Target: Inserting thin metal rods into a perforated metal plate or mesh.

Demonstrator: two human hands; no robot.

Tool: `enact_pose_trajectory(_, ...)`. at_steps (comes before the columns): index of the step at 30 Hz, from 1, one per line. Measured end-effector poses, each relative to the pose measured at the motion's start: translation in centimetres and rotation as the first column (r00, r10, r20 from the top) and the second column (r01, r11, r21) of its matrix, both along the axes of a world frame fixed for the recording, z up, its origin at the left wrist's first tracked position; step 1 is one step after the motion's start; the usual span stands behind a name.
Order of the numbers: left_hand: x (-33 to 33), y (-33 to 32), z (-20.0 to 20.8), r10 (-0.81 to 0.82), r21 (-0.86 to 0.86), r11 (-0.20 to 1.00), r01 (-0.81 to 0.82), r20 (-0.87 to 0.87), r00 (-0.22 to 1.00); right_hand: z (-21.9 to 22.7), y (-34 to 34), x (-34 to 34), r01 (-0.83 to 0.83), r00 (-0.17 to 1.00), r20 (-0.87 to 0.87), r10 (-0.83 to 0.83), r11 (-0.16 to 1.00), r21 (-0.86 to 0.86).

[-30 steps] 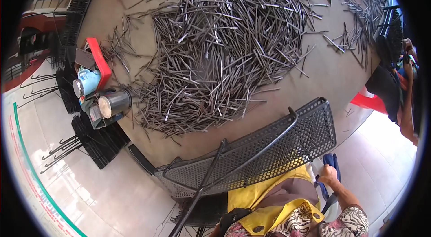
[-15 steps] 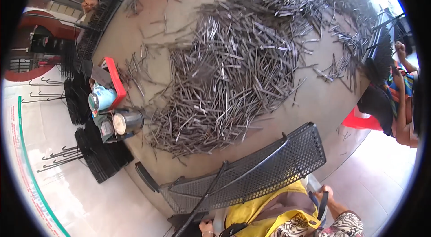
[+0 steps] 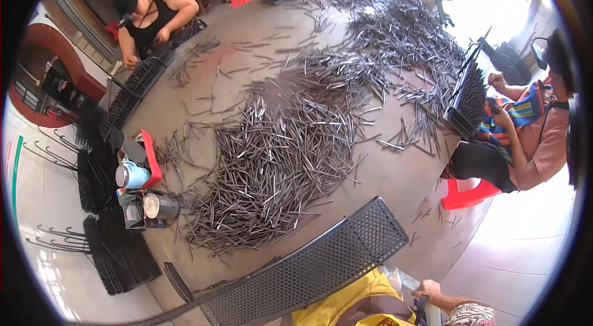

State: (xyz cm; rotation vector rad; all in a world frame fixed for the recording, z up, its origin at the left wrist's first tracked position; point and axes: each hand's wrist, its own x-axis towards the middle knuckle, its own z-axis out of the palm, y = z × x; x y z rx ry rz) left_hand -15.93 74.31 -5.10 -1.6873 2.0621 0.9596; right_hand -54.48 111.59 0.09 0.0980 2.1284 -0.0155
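Observation:
At the lower right, my right hand [image 3: 428,291] is closed at a light grey edge beside a dark strap; what exactly its fingers hold is hard to see. My left hand is out of the picture. In front of my yellow apron [image 3: 346,295] a long black perforated rack [image 3: 309,261] lies tilted across the near table edge, its right end raised. Past it, a large heap of thin dark metal strips [image 3: 265,171] spreads over the table [image 3: 210,88].
A blue mug [image 3: 133,175], a metal can [image 3: 160,206] and a red tray [image 3: 151,159] stand at the left. Black hooked racks [image 3: 117,252] lie beyond that edge. Co-workers [image 3: 167,11] sit left, right and far, with filled racks [image 3: 467,97]. A red stool [image 3: 469,194] stands right.
The view has shifted, showing more of the far table and co-workers. The perforated rack sits lower and further left in the picture. My left hand has left the view.

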Motion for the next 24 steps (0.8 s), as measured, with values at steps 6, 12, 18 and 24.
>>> enact_pose_trajectory(6,-0.3,-1.1,-0.3,0.020,0.017,1.000,-0.018,-0.113,0.993,-1.6,0.8,0.1,-0.136,0.990,0.031,0.137,0.990,-0.035)
enact_pose_trajectory(12,-2.4,-2.1,0.5,0.145,0.093,0.986,-0.139,-0.056,0.988,-1.4,0.2,0.1,-0.063,0.997,-0.038,0.062,0.998,-0.032)
enact_pose_trajectory(18,-4.2,-2.9,0.7,0.118,0.089,0.991,-0.104,-0.182,0.976,-2.6,1.4,-0.1,-0.083,0.986,-0.156,0.060,0.986,-0.146)
enact_pose_trajectory(24,-6.2,-2.3,2.3,0.104,-0.156,0.974,-0.162,-0.327,0.939,-4.9,1.0,-0.4,-0.405,0.802,-0.546,0.244,0.893,-0.195)
